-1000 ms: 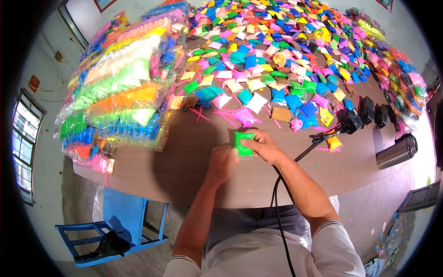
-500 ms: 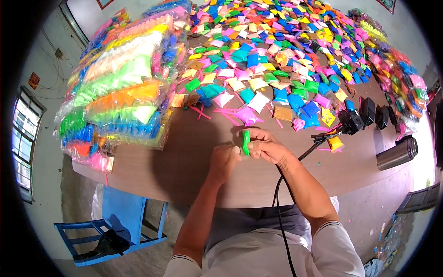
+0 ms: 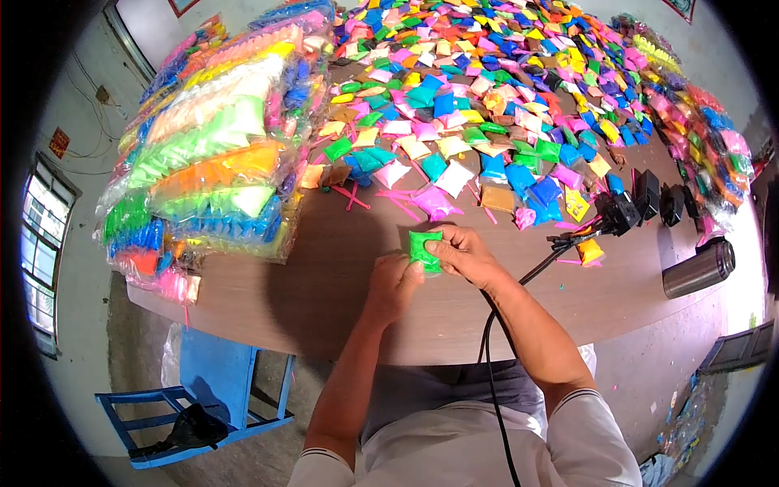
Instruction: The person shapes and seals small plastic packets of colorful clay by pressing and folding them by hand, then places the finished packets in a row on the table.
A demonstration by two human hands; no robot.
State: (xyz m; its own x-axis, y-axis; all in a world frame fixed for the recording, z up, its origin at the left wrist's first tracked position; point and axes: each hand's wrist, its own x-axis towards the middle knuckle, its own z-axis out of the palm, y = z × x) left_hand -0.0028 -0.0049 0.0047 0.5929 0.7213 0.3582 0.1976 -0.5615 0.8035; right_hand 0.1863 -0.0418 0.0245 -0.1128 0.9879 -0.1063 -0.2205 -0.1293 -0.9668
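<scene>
A small green packet is held between my two hands above the near part of the table, its flat face turned up toward me. My left hand pinches its lower left corner with thumb and fingers. On the other side, my right hand grips the right edge, thumb on top of the face. Just beyond the hands lie a pink packet and several thin pink sticks. What is inside the green packet cannot be made out beyond its colour.
Many coloured packets cover the table's far part. Bagged packets are stacked at left and right. Black cables run from black devices past my right arm. A metal flask lies at right; a blue chair stands at lower left.
The green packet has turned from edge-on to face-up, so its broad side now shows. Both hands have shifted only slightly and still hold it.
</scene>
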